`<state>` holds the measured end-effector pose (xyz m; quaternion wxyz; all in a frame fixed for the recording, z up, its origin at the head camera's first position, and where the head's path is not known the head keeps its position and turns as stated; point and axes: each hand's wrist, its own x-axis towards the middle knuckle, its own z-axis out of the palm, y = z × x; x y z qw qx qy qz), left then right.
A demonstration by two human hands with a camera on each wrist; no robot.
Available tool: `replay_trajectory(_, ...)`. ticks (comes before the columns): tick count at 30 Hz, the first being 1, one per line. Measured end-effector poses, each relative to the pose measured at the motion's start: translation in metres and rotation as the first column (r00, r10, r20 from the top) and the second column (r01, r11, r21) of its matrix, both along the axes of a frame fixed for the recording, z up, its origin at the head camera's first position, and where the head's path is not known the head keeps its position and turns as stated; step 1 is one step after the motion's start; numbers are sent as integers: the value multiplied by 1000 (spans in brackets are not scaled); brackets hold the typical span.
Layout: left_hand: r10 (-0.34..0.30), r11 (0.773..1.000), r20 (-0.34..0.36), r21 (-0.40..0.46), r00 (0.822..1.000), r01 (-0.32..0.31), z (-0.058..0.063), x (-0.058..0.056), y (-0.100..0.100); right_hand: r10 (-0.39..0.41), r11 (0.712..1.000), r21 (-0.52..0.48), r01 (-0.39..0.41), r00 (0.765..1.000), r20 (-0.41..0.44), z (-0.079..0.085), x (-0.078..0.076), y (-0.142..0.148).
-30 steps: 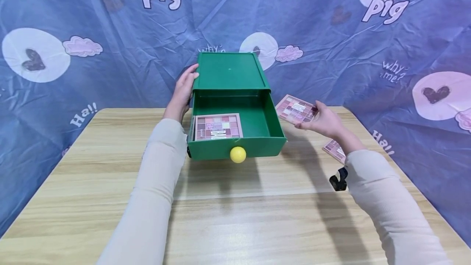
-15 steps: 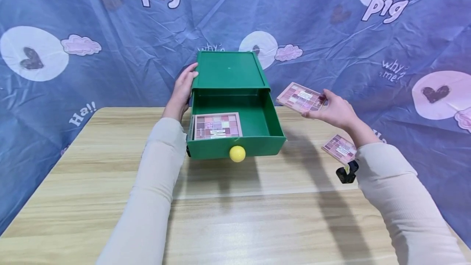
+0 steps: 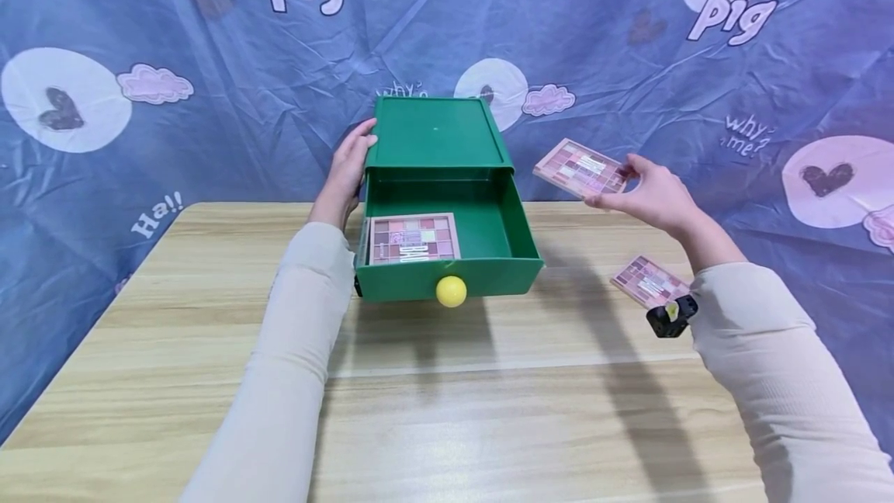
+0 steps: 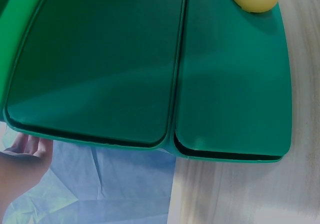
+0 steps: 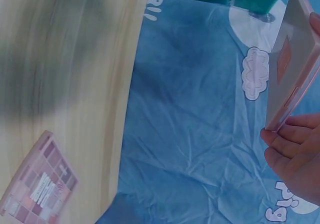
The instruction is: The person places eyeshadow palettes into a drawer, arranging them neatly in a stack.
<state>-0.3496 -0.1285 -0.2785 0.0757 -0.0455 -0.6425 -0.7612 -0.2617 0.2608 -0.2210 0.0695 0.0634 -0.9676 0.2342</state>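
Observation:
A green drawer box point(image 3: 436, 134) stands in the middle of the head view, its drawer pulled out and fronted by a yellow round knob point(image 3: 451, 292). In the drawer's left half lies an eyeshadow palette point(image 3: 414, 239). My left hand point(image 3: 345, 171) rests against the left side of the box, fingers reaching its upper edge; in the left wrist view part of these fingers point(image 4: 31, 145) is hidden behind the green panel. To the right of the box, my right hand point(image 3: 656, 194) pinches a second eyeshadow palette point(image 3: 578, 168) by its right end, held above the table.
Another eyeshadow palette point(image 3: 646, 278) lies on the wooden table point(image 3: 545, 418) beneath my right forearm. A small black device point(image 3: 672, 317) sits at the right wrist. Blue printed cloth point(image 3: 279, 91) hangs behind the table.
My right hand has moved right and upward with the palette, away from the drawer's right side. More of the palette on the table shows. The left hand has stayed in place.

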Motion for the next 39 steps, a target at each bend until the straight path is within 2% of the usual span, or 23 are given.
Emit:
replay_trajectory(18,-10,1000,-17,-11,1000,10,0,1,-1,36,999,-23,-36,999,-14,30,-3,-21)
replay_trajectory(31,3,1000,-13,-14,1000,-3,-1,1,0,100,993,-61,-103,994,-38,41,2,-39)
replay_trajectory(39,8,1000,-17,11,1000,-7,-1,1,2,147,987,-52,-150,987,-69,42,4,-51)
